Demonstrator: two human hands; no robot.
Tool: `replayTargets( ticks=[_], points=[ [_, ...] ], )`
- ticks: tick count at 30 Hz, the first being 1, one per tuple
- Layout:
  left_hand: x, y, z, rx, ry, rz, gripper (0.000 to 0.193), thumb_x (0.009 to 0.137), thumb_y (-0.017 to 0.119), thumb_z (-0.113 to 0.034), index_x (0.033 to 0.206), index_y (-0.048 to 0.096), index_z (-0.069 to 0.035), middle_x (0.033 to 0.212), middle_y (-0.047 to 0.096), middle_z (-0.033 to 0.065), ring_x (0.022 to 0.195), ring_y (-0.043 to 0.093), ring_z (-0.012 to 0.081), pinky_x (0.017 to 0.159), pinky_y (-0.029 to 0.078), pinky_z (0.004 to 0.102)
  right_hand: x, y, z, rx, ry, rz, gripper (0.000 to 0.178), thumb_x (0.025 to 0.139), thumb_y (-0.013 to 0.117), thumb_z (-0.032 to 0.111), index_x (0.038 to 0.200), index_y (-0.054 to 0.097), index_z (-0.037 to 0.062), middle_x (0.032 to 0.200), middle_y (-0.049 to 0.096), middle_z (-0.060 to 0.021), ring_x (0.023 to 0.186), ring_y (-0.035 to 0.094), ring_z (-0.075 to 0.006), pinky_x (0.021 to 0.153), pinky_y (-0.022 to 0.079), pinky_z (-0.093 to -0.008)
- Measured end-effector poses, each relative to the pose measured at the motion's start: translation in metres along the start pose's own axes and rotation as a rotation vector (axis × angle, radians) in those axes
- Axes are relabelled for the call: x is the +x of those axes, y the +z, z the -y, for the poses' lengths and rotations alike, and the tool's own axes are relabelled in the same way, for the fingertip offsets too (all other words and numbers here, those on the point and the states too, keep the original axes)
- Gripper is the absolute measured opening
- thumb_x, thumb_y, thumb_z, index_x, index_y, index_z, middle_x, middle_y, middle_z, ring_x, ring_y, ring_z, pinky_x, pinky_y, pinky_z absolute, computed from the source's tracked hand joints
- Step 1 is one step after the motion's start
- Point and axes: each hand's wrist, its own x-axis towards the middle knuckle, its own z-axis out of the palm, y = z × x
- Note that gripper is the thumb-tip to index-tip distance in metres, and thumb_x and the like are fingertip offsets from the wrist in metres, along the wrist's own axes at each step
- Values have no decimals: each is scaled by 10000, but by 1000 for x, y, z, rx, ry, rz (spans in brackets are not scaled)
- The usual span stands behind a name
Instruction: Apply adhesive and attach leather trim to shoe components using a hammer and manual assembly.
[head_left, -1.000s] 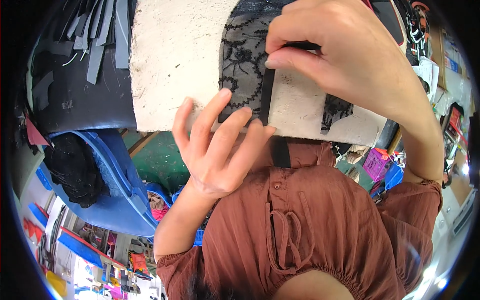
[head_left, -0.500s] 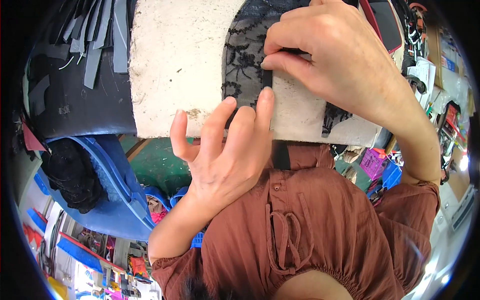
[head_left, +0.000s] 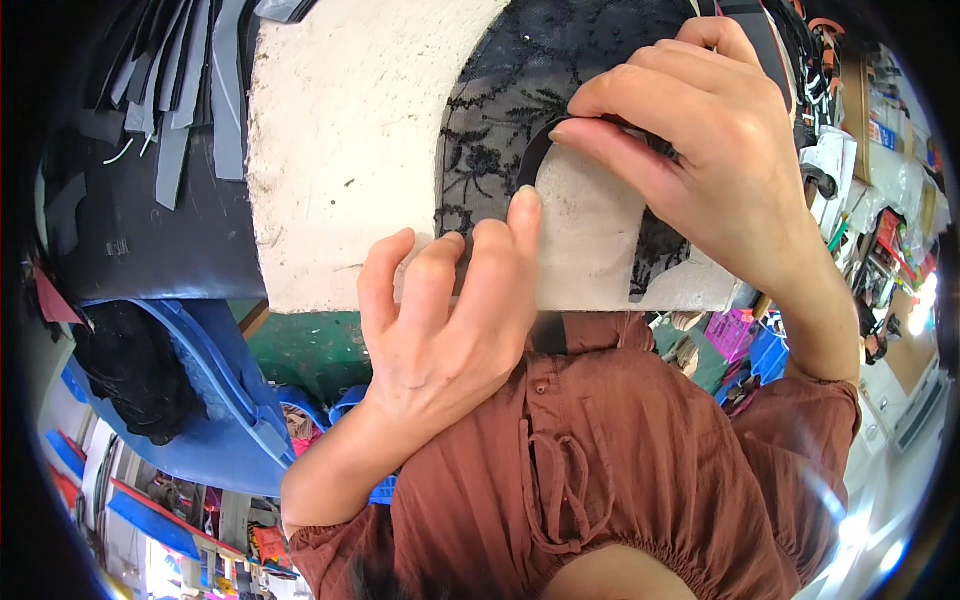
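Observation:
A curved piece of black lace fabric with dark embroidery lies on a pale, scuffed board. Along its inner curve runs a narrow black strip. My right hand pinches this strip between thumb and forefinger at the bend; its far end is hidden under the hand. Nearer to me, my left hand rests with fingers spread and bent, its forefinger tip pressing at the strip's lower part. The other left fingertips touch the lace and the board.
Several grey and black strips hang over a dark surface on the left. Below it stands a blue bin holding dark cloth. A flat, dark-faced object lies beyond my right hand.
My right hand has moved right and slightly nearer, and the strip now bends along the curve instead of running straight. My left forefinger still presses at the strip. The view has shifted slightly.

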Motion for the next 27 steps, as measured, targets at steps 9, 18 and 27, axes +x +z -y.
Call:
replayTargets(
  ticks=[9, 18, 27],
  points=[
    [26, -9, 6, 17, 22, 171, 454, 706, 626, -67, 1156, 682, -48, 897, 508, 16, 784, 482, 187, 875, 409, 374, -16, -18, 24, -322, 103, 93, 216, 673, 792, 150, 848, 691, 72, 748, 631, -20, 690, 595, -212, 763, 409, -333],
    [27, 1, 12, -50, 72, 100, 477, 710, 647, -60, 1185, 660, -17, 1010, 561, 58, 867, 534, 216, 855, 421, 380, -38, -8, 18, -283, -18, -146, 316, 644, 791, 98, 941, 703, 36, 729, 602, 11, 612, 541, -161, 684, 368, -321],
    [44, -4, 17, -53, 101, 183, 489, 690, 643, -49, 1177, 662, -7, 957, 542, 60, 811, 526, 233, 804, 437, 379, -38, -29, 30, -268, 330, 62, 346, 643, 765, 45, 976, 680, 5, 900, 629, -78, 756, 590, -229, 704, 435, -390]
  ],
)
